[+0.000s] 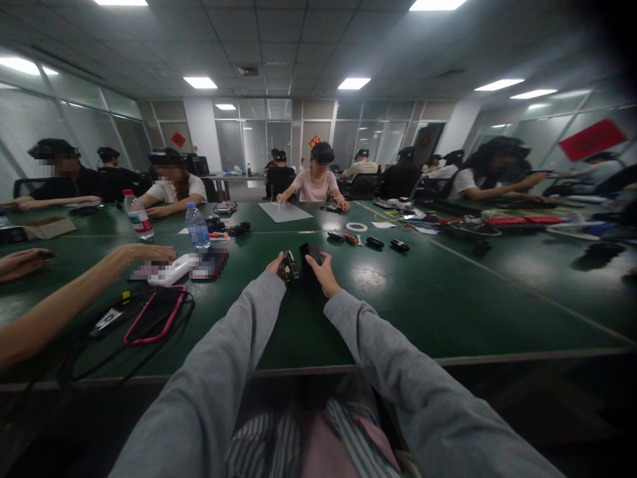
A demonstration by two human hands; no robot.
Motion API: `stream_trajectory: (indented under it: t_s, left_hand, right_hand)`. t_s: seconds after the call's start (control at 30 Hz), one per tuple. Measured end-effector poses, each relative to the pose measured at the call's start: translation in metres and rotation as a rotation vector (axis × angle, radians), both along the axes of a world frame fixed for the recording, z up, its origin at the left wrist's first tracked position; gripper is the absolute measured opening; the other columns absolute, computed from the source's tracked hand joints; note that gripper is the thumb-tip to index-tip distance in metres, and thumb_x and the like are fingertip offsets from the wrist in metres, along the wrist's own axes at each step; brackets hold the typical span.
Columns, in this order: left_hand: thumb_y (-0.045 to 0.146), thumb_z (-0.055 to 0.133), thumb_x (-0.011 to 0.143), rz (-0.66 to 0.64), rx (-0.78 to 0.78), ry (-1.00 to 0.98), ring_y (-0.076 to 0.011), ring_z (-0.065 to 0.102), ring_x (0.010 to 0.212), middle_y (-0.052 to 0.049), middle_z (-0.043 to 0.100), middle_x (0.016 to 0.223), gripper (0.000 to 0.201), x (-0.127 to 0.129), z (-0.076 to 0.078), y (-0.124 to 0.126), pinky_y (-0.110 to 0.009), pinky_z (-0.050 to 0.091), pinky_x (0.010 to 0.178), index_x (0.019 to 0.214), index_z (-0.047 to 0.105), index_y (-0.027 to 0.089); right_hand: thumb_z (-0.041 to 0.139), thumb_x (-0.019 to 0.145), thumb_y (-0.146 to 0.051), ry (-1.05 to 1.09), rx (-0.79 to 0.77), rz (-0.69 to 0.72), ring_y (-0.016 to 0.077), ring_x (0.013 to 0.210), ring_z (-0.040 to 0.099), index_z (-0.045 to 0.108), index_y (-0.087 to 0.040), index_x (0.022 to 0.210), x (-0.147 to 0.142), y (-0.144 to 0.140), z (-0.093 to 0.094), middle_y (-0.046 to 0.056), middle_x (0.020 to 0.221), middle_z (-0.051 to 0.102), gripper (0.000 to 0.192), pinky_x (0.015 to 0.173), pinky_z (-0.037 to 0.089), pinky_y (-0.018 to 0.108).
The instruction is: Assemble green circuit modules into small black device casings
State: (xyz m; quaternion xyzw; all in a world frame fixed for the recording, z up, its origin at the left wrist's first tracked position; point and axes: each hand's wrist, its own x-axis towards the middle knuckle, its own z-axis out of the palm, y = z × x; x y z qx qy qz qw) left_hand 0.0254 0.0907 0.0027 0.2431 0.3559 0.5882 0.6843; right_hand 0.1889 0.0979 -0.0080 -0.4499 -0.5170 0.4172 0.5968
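Observation:
My left hand (277, 263) grips a small green circuit board (289, 265) with parts on its face, held upright over the green table. Close beside it, my right hand (324, 271) is closed on a flat black case (311, 260), its thumb lying across the near face. A narrow gap seems to part the board from the case. The far fingers of both hands are hidden behind what they hold.
On the green table (398, 312), a pink-rimmed black pouch (155, 315) and a co-worker's arm (74, 299) lie left. Two bottles stand beyond, one a blue-labelled bottle (198, 229). Several black items, a wrench (359, 239) and a white tape ring (356, 227) lie ahead right.

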Motion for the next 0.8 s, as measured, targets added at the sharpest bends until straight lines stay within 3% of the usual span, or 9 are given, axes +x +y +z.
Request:
stream_trajectory:
  t_s: [0.27,0.47,0.8]
  left_hand:
    - [0.053,0.042,0.089,-0.077,0.007,-0.03,-0.0172,0.062,0.05,-0.008,0.069,0.077,0.041,-0.015,-0.005,0.014,-0.028,0.047,0.046,0.101,0.056,0.017]
    - [0.056,0.032,0.091,-0.118,-0.02,-0.187,-0.0149,0.056,0.044,-0.01,0.067,0.073,0.051,-0.015,0.003,0.005,-0.029,0.045,0.044,0.088,0.058,0.012]
    - [0.058,0.034,0.089,-0.106,-0.06,-0.276,-0.015,0.054,0.043,-0.013,0.066,0.071,0.057,-0.012,0.015,-0.006,-0.03,0.045,0.043,0.098,0.061,0.009]
  right_hand:
    - [0.062,0.07,-0.053,-0.037,0.004,0.026,0.0199,0.095,0.06,0.058,-0.019,0.105,0.003,0.007,-0.005,0.006,0.1,0.065,0.049,0.083,0.048,0.032]
    - [0.061,0.07,-0.049,-0.04,-0.024,0.084,0.0182,0.093,0.06,0.061,-0.017,0.103,0.002,0.005,-0.003,0.006,0.101,0.065,0.046,0.085,0.045,0.031]
    - [0.061,0.071,-0.048,-0.191,0.005,0.186,0.0184,0.089,0.061,0.069,-0.016,0.089,0.007,0.007,0.001,0.005,0.091,0.069,0.037,0.087,0.044,0.033]
